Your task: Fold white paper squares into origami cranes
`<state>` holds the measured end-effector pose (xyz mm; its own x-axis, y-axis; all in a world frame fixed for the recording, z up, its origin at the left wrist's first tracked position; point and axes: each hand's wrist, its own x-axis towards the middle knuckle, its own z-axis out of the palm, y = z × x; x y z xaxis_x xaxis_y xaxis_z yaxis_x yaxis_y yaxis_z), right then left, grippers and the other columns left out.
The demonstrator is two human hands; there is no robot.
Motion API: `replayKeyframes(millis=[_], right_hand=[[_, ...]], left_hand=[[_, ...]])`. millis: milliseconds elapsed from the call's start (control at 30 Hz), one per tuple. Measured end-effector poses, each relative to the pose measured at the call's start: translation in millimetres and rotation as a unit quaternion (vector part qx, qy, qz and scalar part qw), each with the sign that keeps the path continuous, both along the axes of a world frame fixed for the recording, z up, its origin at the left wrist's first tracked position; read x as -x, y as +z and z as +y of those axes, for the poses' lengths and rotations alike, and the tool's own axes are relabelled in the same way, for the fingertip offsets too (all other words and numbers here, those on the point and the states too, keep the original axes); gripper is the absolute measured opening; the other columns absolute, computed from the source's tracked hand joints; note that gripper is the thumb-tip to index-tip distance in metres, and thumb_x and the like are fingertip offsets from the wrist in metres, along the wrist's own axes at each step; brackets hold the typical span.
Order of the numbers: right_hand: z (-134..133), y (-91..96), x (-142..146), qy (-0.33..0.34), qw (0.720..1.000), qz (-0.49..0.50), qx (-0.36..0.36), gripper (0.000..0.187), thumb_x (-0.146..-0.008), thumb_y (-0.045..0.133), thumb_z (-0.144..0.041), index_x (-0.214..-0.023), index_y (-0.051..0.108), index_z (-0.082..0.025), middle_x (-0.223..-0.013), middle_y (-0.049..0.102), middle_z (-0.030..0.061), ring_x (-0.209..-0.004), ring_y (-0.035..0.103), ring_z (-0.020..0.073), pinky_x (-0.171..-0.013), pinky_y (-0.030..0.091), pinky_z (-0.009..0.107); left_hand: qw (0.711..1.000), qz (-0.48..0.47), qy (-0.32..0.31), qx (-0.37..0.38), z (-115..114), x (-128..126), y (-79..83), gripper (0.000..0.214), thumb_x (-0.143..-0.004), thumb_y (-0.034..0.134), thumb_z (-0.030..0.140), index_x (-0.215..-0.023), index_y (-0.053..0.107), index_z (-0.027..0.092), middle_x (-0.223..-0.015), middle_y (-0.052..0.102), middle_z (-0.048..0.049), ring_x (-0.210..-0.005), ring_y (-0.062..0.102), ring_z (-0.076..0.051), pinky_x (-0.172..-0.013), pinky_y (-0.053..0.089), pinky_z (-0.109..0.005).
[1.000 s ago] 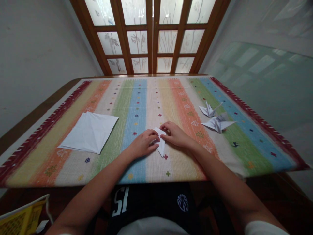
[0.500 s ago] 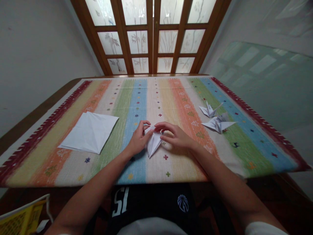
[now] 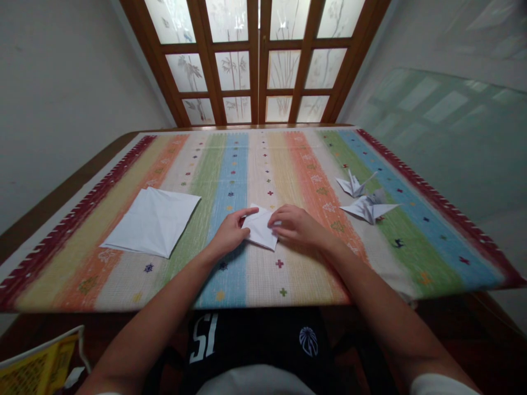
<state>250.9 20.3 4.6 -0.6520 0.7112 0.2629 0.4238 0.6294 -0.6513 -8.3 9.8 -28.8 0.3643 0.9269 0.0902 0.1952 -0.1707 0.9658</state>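
Between my hands is a small folded piece of white paper (image 3: 261, 229), over the pale stripe of the tablecloth near its front edge. My left hand (image 3: 231, 231) pinches its left side, thumb in front and fingers behind. At the paper's right side, the bent fingers of my right hand (image 3: 294, 226) close on the edge and hide part of it. To the left lie white paper sheets (image 3: 154, 222) in a loose stack. On the right stand two folded paper cranes, a smaller one (image 3: 353, 185) behind a larger one (image 3: 369, 208).
A striped cloth (image 3: 206, 181) covers the table. Wooden doors with frosted panes (image 3: 257, 71) stand beyond the far edge. A glass panel (image 3: 444, 131) leans at the right wall. Below the table at lower left is a yellow basket (image 3: 39, 367).
The folded paper has turned; its narrow point, which faced me, no longer shows, and a wider, flatter face does. Both hands have shifted slightly around it.
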Motion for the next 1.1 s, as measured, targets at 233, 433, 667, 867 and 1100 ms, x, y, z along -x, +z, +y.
replayKeyframes(millis=[233,433,667,867,1100], right_hand=[[-9,-5.4,8,0.002,0.998,-0.056,0.018,0.044,-0.071,0.102,-0.037,-0.106,0.077,-0.027,-0.115,0.072,0.0072,-0.106,0.066,0.0283,-0.094,0.052,0.04],[-6,-9.3,11,-0.006,0.998,-0.054,0.029,0.037,-0.074,0.101,-0.034,-0.1,0.075,-0.027,-0.108,0.071,0.0051,-0.102,0.064,0.0265,-0.091,0.05,0.039],[-2,-14.6,14,-0.016,0.999,-0.04,0.026,0.031,-0.076,0.1,-0.029,-0.095,0.077,-0.026,-0.104,0.071,0.0049,-0.1,0.063,0.0261,-0.09,0.05,0.04],[1,-14.4,14,-0.014,0.999,-0.026,0.032,0.017,-0.084,0.093,-0.027,-0.091,0.078,-0.026,-0.097,0.072,0.0041,-0.096,0.063,0.0246,-0.091,0.049,0.04],[4,-9.8,-1,0.051,0.996,-0.008,0.069,0.045,-0.07,0.103,-0.03,-0.111,0.083,-0.032,-0.117,0.073,0.0046,-0.113,0.065,0.0276,-0.104,0.05,0.043]], left_hand=[[0.954,0.236,0.012,-0.187,-1,8,-8.9,0.069,-0.074,0.065,0.01,-0.142,0.07,0.021,-0.158,0.058,-0.0184,-0.145,0.056,-0.038,-0.122,0.045,-0.063],[0.929,0.298,-0.04,-0.216,-5,13,2.8,0.055,-0.087,0.069,0.022,-0.142,0.069,0.022,-0.155,0.06,-0.0174,-0.138,0.057,-0.038,-0.121,0.043,-0.066],[0.918,0.308,-0.074,-0.24,-11,11,15.0,0.054,-0.08,0.091,0.049,-0.128,0.076,0.028,-0.156,0.06,-0.0177,-0.134,0.055,-0.044,-0.111,0.048,-0.071],[0.922,0.295,-0.072,-0.242,-7,15,15.0,0.043,-0.084,0.088,0.043,-0.121,0.077,0.026,-0.153,0.065,-0.0158,-0.129,0.06,-0.038,-0.112,0.05,-0.063],[0.92,0.296,-0.088,-0.24,-6,19,16.9,0.051,-0.083,0.09,0.05,-0.126,0.076,0.026,-0.156,0.063,-0.0168,-0.134,0.06,-0.039,-0.115,0.048,-0.062]])
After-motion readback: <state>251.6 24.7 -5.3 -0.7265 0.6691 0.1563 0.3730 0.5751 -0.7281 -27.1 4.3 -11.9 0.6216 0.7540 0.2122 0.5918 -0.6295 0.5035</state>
